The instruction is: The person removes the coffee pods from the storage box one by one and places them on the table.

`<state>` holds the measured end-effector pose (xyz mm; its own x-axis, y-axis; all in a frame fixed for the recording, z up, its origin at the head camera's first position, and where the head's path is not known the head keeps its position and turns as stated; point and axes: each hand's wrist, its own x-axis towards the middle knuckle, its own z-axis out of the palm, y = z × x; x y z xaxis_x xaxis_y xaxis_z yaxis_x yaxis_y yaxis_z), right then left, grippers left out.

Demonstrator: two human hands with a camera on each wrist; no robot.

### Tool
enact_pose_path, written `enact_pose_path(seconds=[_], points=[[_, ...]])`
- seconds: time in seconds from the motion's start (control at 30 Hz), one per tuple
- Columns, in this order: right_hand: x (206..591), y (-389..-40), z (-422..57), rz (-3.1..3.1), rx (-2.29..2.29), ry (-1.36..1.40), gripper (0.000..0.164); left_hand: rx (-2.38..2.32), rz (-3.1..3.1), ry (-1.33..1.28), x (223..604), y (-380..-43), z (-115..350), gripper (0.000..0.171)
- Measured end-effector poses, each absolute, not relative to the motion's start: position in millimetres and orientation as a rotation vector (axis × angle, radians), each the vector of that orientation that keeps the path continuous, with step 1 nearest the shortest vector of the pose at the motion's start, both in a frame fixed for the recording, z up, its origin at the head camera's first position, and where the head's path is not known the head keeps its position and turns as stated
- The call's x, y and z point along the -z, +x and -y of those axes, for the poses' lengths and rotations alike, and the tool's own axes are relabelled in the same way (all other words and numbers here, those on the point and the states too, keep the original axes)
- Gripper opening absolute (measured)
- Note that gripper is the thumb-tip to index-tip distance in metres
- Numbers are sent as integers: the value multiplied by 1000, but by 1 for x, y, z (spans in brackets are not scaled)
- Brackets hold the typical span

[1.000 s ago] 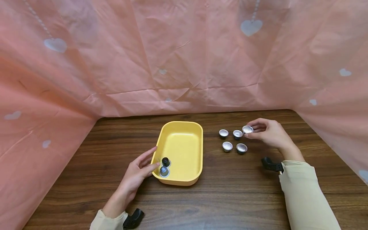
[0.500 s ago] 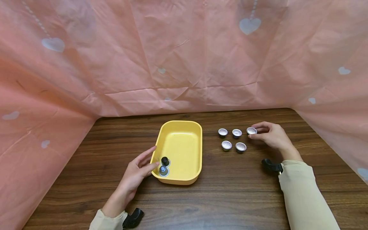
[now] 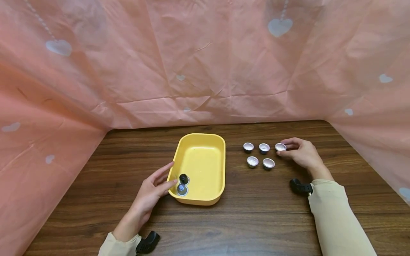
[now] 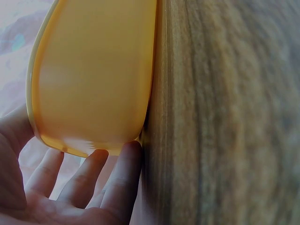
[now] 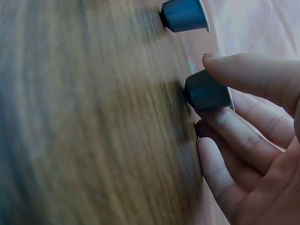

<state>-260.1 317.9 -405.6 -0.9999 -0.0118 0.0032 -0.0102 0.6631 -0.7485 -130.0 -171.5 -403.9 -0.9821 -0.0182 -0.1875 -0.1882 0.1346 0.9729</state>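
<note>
My left hand (image 3: pixel 150 190) holds the near left side of a yellow tub (image 3: pixel 223 167), thumb over the rim and fingers against the outer wall. Inside the tub, in its near left corner, a black coffee capsule (image 3: pixel 183 178) and a grey-blue coffee capsule (image 3: pixel 182 189) stand rim down. To the right, my right hand (image 3: pixel 302 153) pinches a dark coffee capsule (image 5: pixel 208 91) between thumb and fingers; its silver lid faces up and its narrow base meets the table. Several more capsules, such as a blue capsule (image 5: pixel 185 15), stand lid up to its left.
The dark wooden table (image 3: pixel 243 220) carries everything. A pink cloth (image 3: pixel 205 71) with pale hearts hangs behind the table and along both sides. Black straps (image 3: pixel 301 186) sit at both wrists by the sleeves.
My right hand has moved a little to the right and lowered its capsule onto the table, at the right end of the far row. My left hand and the tub have stayed put.
</note>
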Motion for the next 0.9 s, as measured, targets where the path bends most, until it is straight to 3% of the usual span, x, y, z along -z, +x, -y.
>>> enact_pose_path(seconds=[0.57, 0.9], points=[[404, -259, -317, -2884, 1277, -14, 62, -1970, -2258, -211, 403, -127, 170, 63], [389, -255, -316, -2963, 1290, -53, 55, -1963, -2258, -228, 405, -130, 170, 62]])
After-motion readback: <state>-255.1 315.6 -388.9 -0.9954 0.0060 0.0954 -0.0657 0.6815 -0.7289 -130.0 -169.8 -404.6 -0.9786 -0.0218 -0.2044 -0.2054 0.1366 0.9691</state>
